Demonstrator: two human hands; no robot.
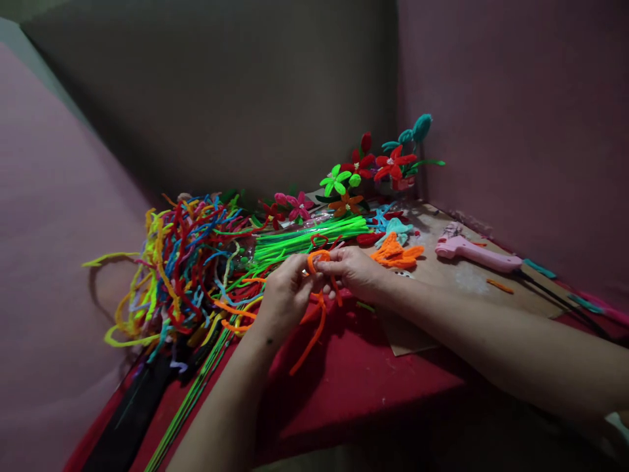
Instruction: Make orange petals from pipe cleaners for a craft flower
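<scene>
Both hands meet over the front of the table around a bent orange pipe cleaner (322,314), whose loose end hangs down below them. My left hand (287,288) is closed on it from the left, thumb and fingers pinching. From the right, my right hand (356,270) pinches the small orange loop at the top. Some fingertips are hidden behind the loop and each other. Just right of my right hand lies a bundle of orange petal shapes (396,252). Behind the hands is a bunch of bright green pipe cleaners (314,236).
A tangled heap of many-coloured pipe cleaners (181,269) stands at the left. Finished fuzzy flowers (393,162) rise at the back. A pink glue gun (476,254) with a black cord lies on a brown board (462,282) at the right. Thin green stems (196,387) stick out toward me.
</scene>
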